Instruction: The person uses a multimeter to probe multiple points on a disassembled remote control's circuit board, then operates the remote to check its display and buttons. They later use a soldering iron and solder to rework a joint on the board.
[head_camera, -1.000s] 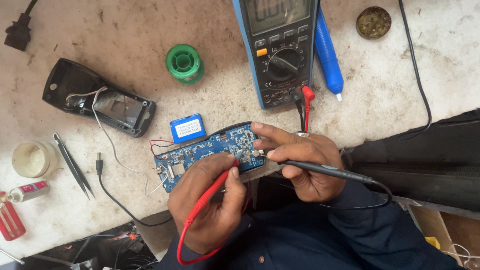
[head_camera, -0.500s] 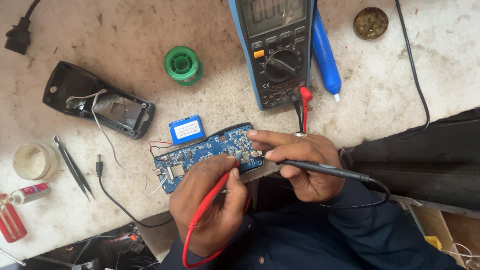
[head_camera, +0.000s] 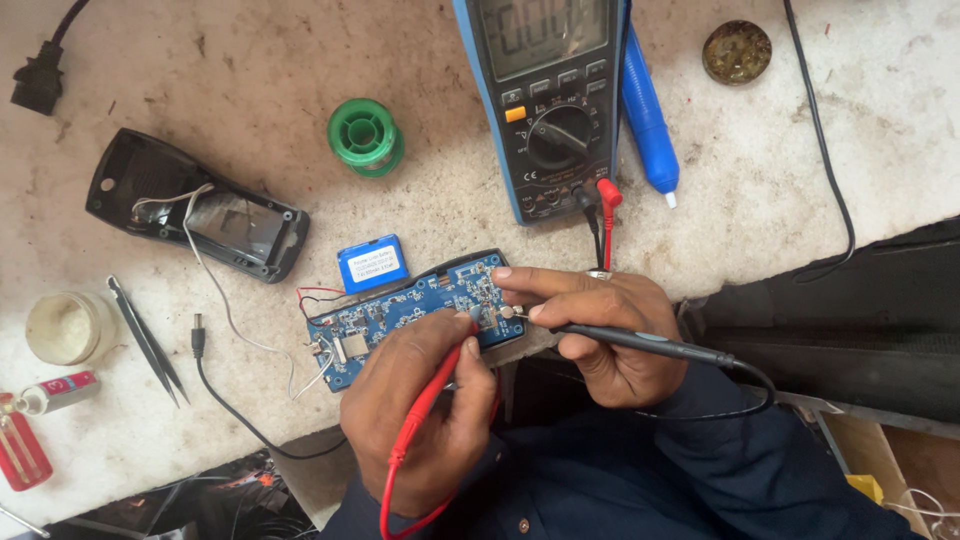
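Fingers of the left hand (head_camera: 425, 420) are pinched around a red probe (head_camera: 430, 400), its tip pressed to a blue circuit board (head_camera: 400, 315) lying at the near edge of the gritty stone worktop (head_camera: 250, 90). A black probe (head_camera: 640, 342) is gripped between the closed fingers of the right hand (head_camera: 600, 330). Beyond, a blue-cased multimeter (head_camera: 550, 100) is seen. A round glass jar (head_camera: 65, 328) of pale paste sits at the left edge, and a small round tin (head_camera: 737, 52) of dark residue near the far edge.
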